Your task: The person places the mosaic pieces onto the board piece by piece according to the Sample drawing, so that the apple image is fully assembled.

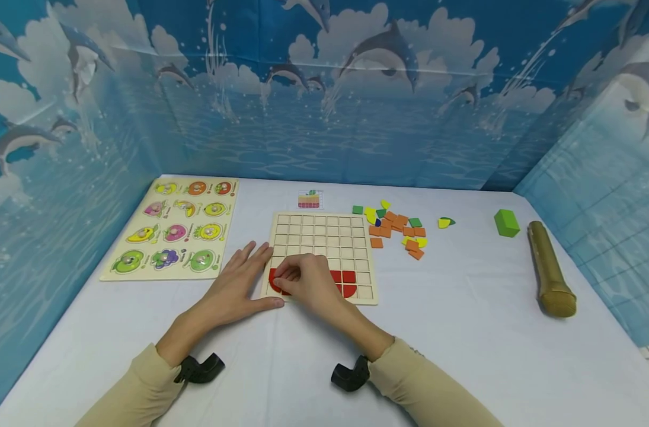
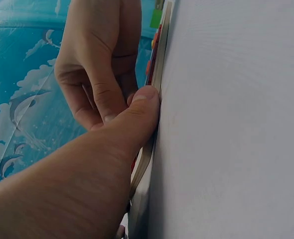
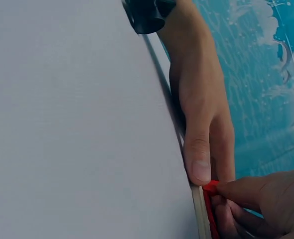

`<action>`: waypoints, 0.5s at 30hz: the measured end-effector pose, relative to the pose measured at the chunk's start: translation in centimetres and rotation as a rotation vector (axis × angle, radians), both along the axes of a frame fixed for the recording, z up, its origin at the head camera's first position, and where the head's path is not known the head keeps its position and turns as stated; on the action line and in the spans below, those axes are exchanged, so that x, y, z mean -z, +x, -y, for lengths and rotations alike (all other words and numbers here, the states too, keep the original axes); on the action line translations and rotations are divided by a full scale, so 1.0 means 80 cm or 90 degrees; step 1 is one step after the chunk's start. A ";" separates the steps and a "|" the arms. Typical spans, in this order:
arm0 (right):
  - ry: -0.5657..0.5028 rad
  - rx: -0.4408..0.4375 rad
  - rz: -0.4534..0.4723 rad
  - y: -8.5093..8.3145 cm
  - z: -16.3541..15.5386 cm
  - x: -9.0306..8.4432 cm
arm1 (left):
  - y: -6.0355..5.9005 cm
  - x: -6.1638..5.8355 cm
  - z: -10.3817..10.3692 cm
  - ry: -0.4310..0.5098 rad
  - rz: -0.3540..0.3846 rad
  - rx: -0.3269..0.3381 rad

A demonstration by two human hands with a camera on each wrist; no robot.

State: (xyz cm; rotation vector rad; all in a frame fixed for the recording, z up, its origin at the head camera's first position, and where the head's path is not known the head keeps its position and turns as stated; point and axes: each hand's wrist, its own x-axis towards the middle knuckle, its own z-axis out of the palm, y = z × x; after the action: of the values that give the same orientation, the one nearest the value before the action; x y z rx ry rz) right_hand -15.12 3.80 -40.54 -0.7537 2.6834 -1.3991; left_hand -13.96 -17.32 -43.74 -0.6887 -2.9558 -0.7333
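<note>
Backdrop: dolphin sheets around your white bench [image 1: 463, 332].
Left hand [image 1: 239, 284]: fingers flat, steadying grid board [image 1: 324, 237].
Right hand [image 1: 308, 284]: fingers pinching red tile [image 3: 210, 187].
Progress: bottom rows partly red; most cells empty, loose tiles [image 1: 399, 228] waiting.

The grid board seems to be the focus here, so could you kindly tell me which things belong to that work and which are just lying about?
In use: grid board; red pieces; loose coloured tiles; pattern card.

Lying about: fruit puzzle; green block; gold microphone.
</note>
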 end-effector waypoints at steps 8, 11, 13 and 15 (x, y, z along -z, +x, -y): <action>0.067 -0.017 -0.100 0.006 0.003 0.008 | 0.000 0.000 -0.001 -0.002 -0.001 0.000; 0.076 -0.017 -0.115 0.009 0.003 0.007 | 0.001 -0.001 -0.001 -0.003 0.001 0.000; 0.080 -0.017 -0.123 0.010 0.003 0.007 | 0.001 -0.001 -0.001 -0.004 -0.004 0.002; 0.089 -0.014 -0.132 0.011 0.005 0.007 | 0.001 -0.001 -0.001 -0.005 -0.008 0.003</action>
State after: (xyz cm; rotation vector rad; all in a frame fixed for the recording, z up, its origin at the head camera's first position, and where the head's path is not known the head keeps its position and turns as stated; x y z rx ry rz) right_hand -14.23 3.43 -41.10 -0.9593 2.8786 -1.1740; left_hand -13.85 -17.25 -43.62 -0.6977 -2.9482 -0.7165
